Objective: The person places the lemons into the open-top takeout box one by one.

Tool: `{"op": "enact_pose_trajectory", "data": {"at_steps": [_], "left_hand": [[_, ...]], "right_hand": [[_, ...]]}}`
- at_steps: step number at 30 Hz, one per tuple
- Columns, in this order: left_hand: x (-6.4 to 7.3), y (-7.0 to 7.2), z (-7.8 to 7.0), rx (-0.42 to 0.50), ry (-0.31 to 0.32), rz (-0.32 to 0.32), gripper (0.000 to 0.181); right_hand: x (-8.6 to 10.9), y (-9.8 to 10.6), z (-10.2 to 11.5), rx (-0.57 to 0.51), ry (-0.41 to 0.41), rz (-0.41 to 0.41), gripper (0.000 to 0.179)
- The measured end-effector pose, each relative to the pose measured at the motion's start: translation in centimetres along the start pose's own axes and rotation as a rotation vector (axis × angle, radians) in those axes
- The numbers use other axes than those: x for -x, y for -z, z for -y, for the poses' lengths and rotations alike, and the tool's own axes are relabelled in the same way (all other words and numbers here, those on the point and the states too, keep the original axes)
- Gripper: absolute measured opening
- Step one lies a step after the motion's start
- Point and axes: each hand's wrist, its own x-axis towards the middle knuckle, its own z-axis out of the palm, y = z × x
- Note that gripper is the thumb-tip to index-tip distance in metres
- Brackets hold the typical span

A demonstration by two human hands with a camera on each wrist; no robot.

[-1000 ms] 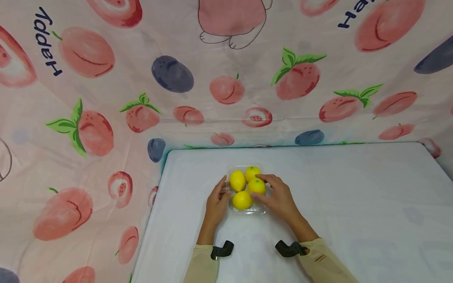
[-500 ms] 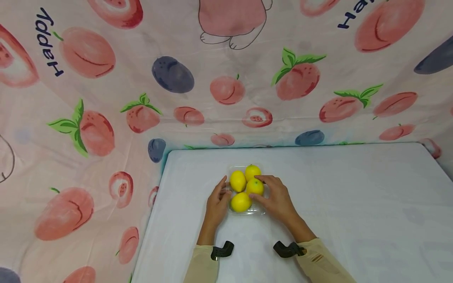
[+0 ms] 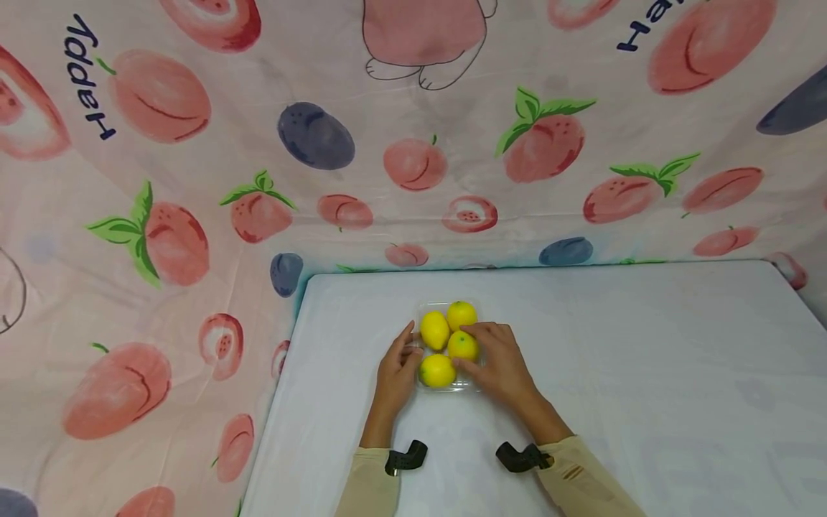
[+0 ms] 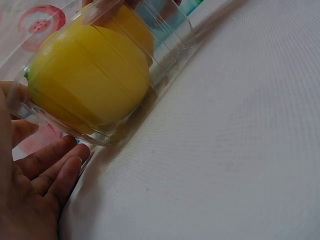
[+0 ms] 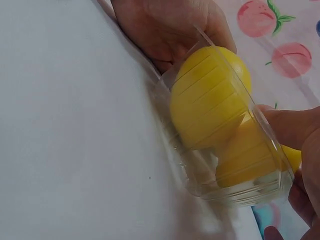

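Several yellow lemons sit in a clear plastic container (image 3: 451, 385) on the white table. My right hand (image 3: 506, 365) reaches in over the container's right side. Its thumb and fingers hold one lemon (image 3: 463, 347) at the right. Another lemon (image 3: 437, 371) lies at the near left, and two more, one lemon (image 3: 434, 330) and a second lemon (image 3: 461, 314), lie farther back. My left hand (image 3: 396, 370) rests against the container's left side with relaxed fingers. In the left wrist view, its fingers (image 4: 52, 172) spread loosely beside the container's clear wall (image 4: 172, 45).
A white cloth covers the table (image 3: 646, 359), which extends far to the right. Behind and to the left hangs a pink fruit-print cloth (image 3: 413, 108). A black wrist mount sits on each forearm, the left mount (image 3: 407, 457) and the right mount (image 3: 523, 457).
My right hand has shifted slightly left and nearer, bringing its lemon closer to the near side. The near-left lemon has moved a little left and nearer too. My left hand has stayed put.
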Motion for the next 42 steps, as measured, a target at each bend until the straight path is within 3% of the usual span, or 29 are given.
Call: {"op": "enact_pose_trajectory", "data": {"at_steps": [12,20,25,34,42], "left_hand": [[0.1,0.0,-0.1,-0.012,0.003,-0.003,0.053],[-1.0,-0.6,3.3,-0.042,0.015,-0.010,0.055],[-1.1,-0.6,4.2,-0.033,-0.007,-0.013,0.054],[-1.2,-0.6,4.3,-0.045,-0.020,-0.001,0.054],[-1.1,-0.5,4.4,-0.027,-0.023,0.001,0.054]], "right_hand": [[-0.1,0.2,-0.1,-0.073,0.029,-0.056,0.043],[0.0,0.1,-0.5,-0.073,0.063,-0.088,0.039],[0.0,-0.1,-0.6,-0.070,0.055,-0.087,0.038],[0.0,0.0,-0.6,-0.060,0.047,-0.084,0.039],[1.0,1.3,-0.8,-0.140,0.027,-0.102,0.039]]}}
